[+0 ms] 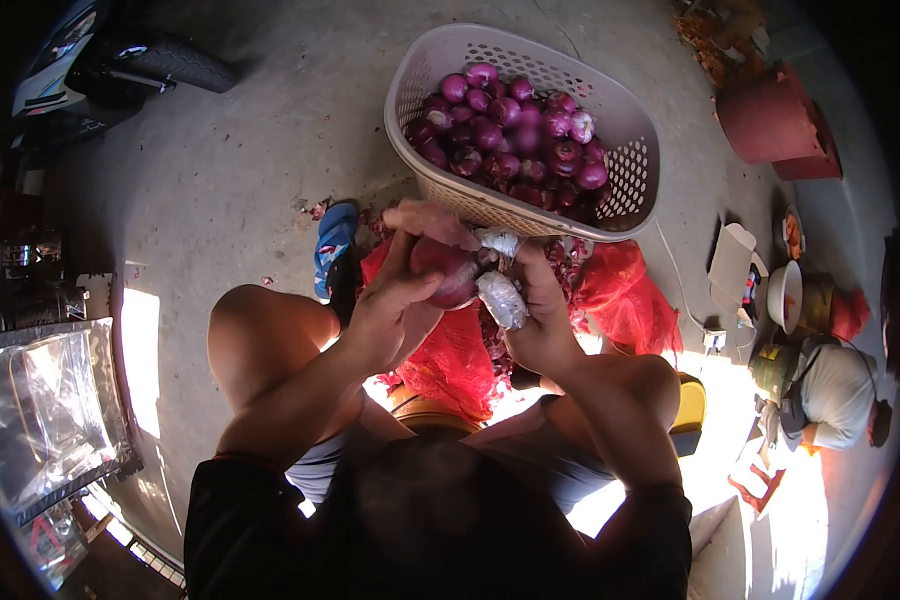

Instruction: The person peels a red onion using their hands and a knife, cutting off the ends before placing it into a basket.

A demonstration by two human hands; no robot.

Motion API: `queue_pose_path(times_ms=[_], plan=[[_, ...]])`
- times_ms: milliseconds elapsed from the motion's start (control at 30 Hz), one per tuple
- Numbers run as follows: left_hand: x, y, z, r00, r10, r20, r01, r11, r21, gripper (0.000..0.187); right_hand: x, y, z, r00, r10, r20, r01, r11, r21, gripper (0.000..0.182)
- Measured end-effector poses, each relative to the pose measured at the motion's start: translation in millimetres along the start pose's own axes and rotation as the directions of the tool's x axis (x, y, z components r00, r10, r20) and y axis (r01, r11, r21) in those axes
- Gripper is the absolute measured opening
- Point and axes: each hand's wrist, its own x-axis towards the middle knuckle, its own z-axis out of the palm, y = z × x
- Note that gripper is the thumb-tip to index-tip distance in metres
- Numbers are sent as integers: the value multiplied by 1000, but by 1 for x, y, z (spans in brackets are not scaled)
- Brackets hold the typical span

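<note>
In the head view my left hand [390, 300] is closed round a large red onion [444, 273], fingers over its top and thumb across its front. Close on its right, my right hand [542, 310] has silvery wrapping [501, 300] on its thumb and a fingertip. Those wrapped tips are at the onion's right end, pinched at its neck; whether a small blade is between them cannot be made out. Just beyond both hands stands a pale perforated basket [470, 203] holding several peeled purple onions [505, 112]. Red mesh [450, 365] and loose onion skins [492, 340] lie below the hands.
More red mesh [625, 295] lies right of my knees. A blue sandal [336, 240] is on my left foot. At the right are a red tub [775, 115], a white bowl [786, 297] and another person [838, 395]. A motorcycle wheel [175, 60] stands at the upper left.
</note>
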Motion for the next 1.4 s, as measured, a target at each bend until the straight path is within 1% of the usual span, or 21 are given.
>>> queue_pose_path(times_ms=[100, 133, 233, 300, 333, 400, 433, 533, 600, 633, 700, 733, 800, 833, 900, 933, 1033, 1133, 1233, 1333, 1400], plan=[[-3, 2, 11, 991, -80, -110, 62, 985, -163, 52, 1, -5, 0, 1000, 2, -4, -2, 1000, -14, 45], [-2, 3, 12, 987, -90, -134, 68, 985, -159, 50, 1, -6, 0, 1000, 2, -2, -2, 1000, -20, 44], [4, 10, 16, 976, -83, -202, 54, 988, -145, 46, -4, -4, -5, 980, 174, -101, -158, 976, 149, 43], [9, 17, 22, 970, -38, -238, 9, 992, -123, 44, -3, -7, -15, 976, 204, -80, -189, 968, 162, 42], [9, 18, 23, 951, -66, -301, 29, 992, -126, 44, -2, -8, -19, 976, 207, -62, -196, 969, 153, 42], [9, 18, 16, 948, -79, -308, 32, 988, -153, 45, 1, -12, -25, 979, 202, -32, -198, 975, 101, 44], [8, 18, 12, 947, -85, -311, 34, 985, -167, 46, 3, -16, -27, 986, 168, -26, -165, 984, 71, 44], [4, 22, 1, 960, -92, -265, 19, 964, -265, 42, 1, -14, -42, 986, 167, -3, -167, 986, 1, 47], [4, 24, 3, 966, -69, -247, 24, 984, -177, 41, 1, -18, -51, 978, 209, 22, -208, 978, -29, 49], [5, 26, 4, 970, -57, -237, 26, 991, -132, 40, 4, -21, -51, 982, 182, 49, -176, 979, -101, 48], [7, 29, 11, 947, -35, -320, 11, 997, -76, 39, 10, -26, -52, 985, 132, 109, -103, 965, -242, 46], [8, 29, 14, 933, -23, -360, 6, 999, -48, 38, 12, -33, -52, 976, 171, 134, -103, 907, -408, 45], [12, 29, 14, 935, -19, -355, 5, 999, -40, 38, 14, -44, -55, 953, 258, 161, -76, 714, -696, 45], [13, 29, 14, 935, -18, -354, 6, 999, -35, 38, 12, -43, -56, 919, 370, 136, -136, 621, -772, 48], [14, 29, 11, 921, 3, -390, -6, 1000, -6, 40, 9, -40, -58, 820, 571, 50, -223, 398, -890, 56], [13, 28, 10, 913, 13, -408, -11, 1000, 7, 40, 10, -42, -56, 710, 703, -37, -280, 234, -931, 61], [13, 30, 9, 930, 46, -364, -40, 999, 25, 48, 13, -52, -50, 667, 745, -21, -260, 206, -943, 59], [12, 31, 5, 959, -7, -284, -6, 999, -48, 44, 5, -43, -55, 891, 446, 83, -156, 472, -868, 51], [12, 31, 9, 952, -9, -305, 27, 998, 55, 45, 13, -49, -55, 858, 476, 193, -141, 579, -803, 41], [12, 29, 10, 956, -23, -294, 36, 999, 40, 45, 7, -45, -50, 842, 522, 135, -132, 443, -886, 34], [12, 29, 11, 949, -14, -316, 36, 997, 65, 45, 4, -40, -46, 864, 491, 113, -73, 344, -936, 33]])
